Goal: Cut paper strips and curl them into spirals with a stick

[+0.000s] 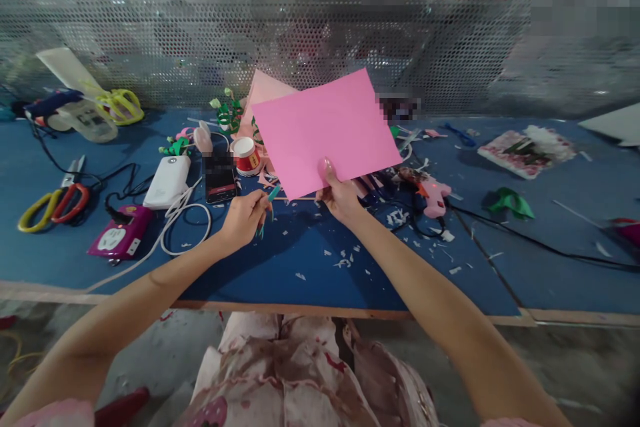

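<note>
My right hand (343,199) pinches the lower edge of a bright pink sheet of paper (327,130) between thumb and fingers. The sheet is held up over the table, tilted. To its left, my left hand (246,219) is closed around a slim teal item (273,193). Teal parts stick out above and below the fingers, but its kind is mostly hidden. Behind the pink sheet shows a paler pink paper (270,88). Just beyond my left hand stand a red jar with a white lid (247,157) and a dark phone (220,180).
Scissors with yellow and red handles (55,203), a white power bank (167,181) and a purple box (121,233) lie left among cables. A pink glue gun (434,197) with a black cord lies right. Paper scraps litter the blue table (280,273). A perforated metal panel (200,33) rises behind.
</note>
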Tool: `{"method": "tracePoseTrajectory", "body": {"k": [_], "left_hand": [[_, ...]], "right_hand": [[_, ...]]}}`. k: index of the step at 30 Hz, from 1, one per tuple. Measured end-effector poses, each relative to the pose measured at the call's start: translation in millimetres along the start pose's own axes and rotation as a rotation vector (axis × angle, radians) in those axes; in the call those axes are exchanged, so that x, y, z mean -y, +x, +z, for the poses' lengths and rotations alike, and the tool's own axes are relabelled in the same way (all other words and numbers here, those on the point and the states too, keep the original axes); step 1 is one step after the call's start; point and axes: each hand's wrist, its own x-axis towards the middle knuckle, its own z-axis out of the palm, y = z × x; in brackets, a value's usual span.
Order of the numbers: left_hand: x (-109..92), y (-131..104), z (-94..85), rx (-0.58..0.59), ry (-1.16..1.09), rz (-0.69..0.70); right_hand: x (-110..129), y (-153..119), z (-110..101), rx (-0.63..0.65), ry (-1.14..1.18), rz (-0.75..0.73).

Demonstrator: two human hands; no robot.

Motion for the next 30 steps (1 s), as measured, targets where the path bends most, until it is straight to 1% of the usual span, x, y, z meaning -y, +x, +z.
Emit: {"method": "tracePoseTrajectory", "body": {"k": [3, 6, 11, 15, 18, 20, 25, 27, 30], "left_hand": [[6, 5, 4.4, 0.046, -0.030, -0.046], [12, 10, 12.0, 0.096, -0.159, -0.081], [14, 15, 18.7, 0.071, -0.375, -0.125], [14, 18, 18.4, 0.110, -0.507, -0.188], [15, 19, 19.0, 0.171, -0.527, -0.213], [17, 20, 19.7, 0.188, -0.521, -0.195], [19, 20, 19.2, 0.155, -0.490, -0.129], [17, 20, 18.3, 0.143, -0.496, -0.131], [15, 21, 17.4, 0.123, -0.561, -0.169]], "right_hand": [[0, -3, 2, 0.049, -0.018, -0.020], [-2, -7, 6, 0.100, -0.018, -0.036], [-2, -10, 11, 0.096, -0.009, -0.048], [-2, -10, 11, 0.120, 0.010, -0.035], [-2, -8, 10, 0.120, 0.020, -0.041], [-3, -8, 10, 0.112, 0.018, -0.050], [-5, -7, 9, 0.094, 0.002, -0.055], [-6, -8, 10, 0.087, 0.001, -0.053], [-5, -8, 11, 0.093, -0.009, -0.054]]}}
